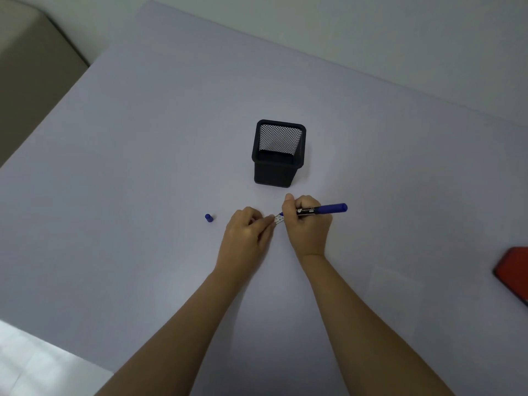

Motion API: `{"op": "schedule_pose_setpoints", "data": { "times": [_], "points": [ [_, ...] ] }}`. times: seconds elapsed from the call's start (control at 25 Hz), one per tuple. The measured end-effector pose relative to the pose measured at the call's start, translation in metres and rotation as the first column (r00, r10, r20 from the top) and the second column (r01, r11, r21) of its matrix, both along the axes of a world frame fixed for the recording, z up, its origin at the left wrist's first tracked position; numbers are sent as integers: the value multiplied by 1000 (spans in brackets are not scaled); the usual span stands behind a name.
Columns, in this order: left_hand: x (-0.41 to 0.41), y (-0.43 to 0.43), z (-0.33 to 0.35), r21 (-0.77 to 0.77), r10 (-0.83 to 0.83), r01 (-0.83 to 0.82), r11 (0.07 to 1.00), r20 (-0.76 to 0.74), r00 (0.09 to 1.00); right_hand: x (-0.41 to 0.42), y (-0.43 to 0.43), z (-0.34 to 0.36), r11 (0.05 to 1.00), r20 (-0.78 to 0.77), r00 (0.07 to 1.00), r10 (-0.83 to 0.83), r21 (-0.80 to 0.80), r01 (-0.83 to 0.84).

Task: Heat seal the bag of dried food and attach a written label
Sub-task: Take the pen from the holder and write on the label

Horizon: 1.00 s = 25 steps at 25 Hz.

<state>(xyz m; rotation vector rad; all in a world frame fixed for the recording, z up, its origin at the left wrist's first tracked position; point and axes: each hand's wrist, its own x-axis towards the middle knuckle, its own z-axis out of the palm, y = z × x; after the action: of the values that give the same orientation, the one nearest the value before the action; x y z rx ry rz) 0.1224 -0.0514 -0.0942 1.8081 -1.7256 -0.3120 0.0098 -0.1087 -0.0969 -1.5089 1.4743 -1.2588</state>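
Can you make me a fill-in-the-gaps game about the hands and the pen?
1. The right hand holds a blue marker pen and writes on a small white ____.
2. The pen's small blue cap lies to the ____ of the left hand.
3. The black mesh pen holder is ____ inside.

Missing words: label; left; empty

the label (279,219) is mostly hidden between the hands, its writing too small to read; the red object (513,271) is cut off at the counter's right edge
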Motion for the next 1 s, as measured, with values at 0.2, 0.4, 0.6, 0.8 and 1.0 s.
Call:
{"op": "schedule_pose_setpoints", "data": {
  "times": [0.2, 0.4, 0.6, 0.8, 1.0],
  "points": [
    [-2, -1, -2, -33, -27, 27, 999, 1, 1000, 0, 0, 0, 999, 20, 1000, 19, 31, -20],
    [0, -2, 1, -7, -30, 29, 1000, -58, 998, 0, 1, 1, 1000, -4, 1000, 2, 26, -2],
    [-1, -3, 0, 7, -14, 15, 1000, -62, 998, 0, 0, 1, 1000, -47, 999, 2, 13, -1],
    [-1, -2, 0, 11, -3, 3, 1000, -79, 997, 1, 1, -1, 1000, -52, 999, 13, 9, -13],
    [-1, -3, 0, 4, -1, 2, 1000, -71, 997, 0, 0, -2, 999, -55, 998, 34, 24, -33]
  ]
}}
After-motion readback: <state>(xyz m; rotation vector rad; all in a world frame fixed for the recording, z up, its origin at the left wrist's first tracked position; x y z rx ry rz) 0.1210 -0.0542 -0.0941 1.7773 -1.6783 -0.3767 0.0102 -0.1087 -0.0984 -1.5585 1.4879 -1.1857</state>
